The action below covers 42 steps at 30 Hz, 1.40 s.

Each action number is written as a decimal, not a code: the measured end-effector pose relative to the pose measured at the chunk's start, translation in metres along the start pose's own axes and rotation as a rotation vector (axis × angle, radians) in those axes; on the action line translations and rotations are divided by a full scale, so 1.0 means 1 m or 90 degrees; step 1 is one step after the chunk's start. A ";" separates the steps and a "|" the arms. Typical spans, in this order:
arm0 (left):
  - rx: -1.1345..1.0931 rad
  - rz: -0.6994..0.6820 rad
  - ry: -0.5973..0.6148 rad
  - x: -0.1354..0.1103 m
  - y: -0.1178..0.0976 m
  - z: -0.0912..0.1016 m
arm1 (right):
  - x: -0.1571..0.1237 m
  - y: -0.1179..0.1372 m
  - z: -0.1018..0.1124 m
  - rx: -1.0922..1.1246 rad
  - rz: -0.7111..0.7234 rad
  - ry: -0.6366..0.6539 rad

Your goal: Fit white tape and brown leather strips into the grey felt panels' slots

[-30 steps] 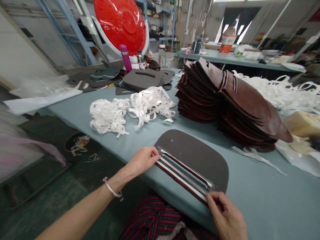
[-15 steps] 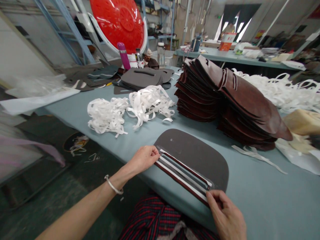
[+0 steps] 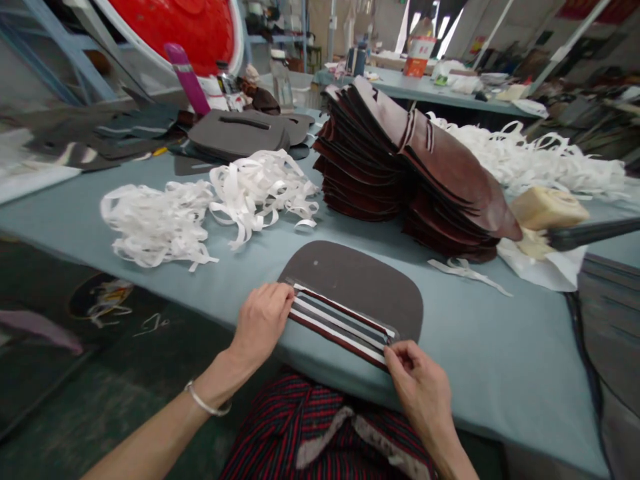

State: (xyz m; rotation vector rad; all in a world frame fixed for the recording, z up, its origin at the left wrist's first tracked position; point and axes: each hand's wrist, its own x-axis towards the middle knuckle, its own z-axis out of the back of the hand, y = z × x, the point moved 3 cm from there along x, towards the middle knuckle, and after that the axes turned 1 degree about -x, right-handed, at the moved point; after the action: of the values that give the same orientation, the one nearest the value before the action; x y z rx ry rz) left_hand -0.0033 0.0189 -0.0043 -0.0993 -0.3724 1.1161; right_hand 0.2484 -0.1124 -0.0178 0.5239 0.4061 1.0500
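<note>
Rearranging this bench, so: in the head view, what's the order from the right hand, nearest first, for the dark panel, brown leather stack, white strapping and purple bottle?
From the right hand:
1. Dark panel: at the fingertips, to the left.
2. Brown leather stack: straight ahead across the table.
3. White strapping: ahead and left.
4. Purple bottle: far left, at the back.

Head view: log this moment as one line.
left hand: on maroon-and-white strips, left end | right hand: pinching their right end | under: dark grey foam panel
</note>
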 end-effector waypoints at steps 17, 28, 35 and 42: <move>0.207 -0.166 0.096 -0.038 -0.025 -0.003 | 0.002 0.008 0.005 -0.017 -0.065 -0.042; 0.128 -0.214 0.094 -0.042 -0.058 -0.018 | 0.004 0.010 0.002 -0.117 -0.069 -0.051; 0.114 -0.184 0.078 -0.043 -0.065 -0.017 | -0.008 0.032 -0.009 -0.249 0.260 -0.101; -0.031 -0.157 0.021 -0.028 -0.029 -0.017 | 0.010 0.036 -0.006 -0.111 0.314 -0.003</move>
State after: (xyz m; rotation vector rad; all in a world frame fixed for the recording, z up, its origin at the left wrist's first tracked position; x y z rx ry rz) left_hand 0.0167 -0.0172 -0.0196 -0.1113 -0.3712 0.8605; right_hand 0.2241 -0.0885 -0.0019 0.4803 0.1777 1.5435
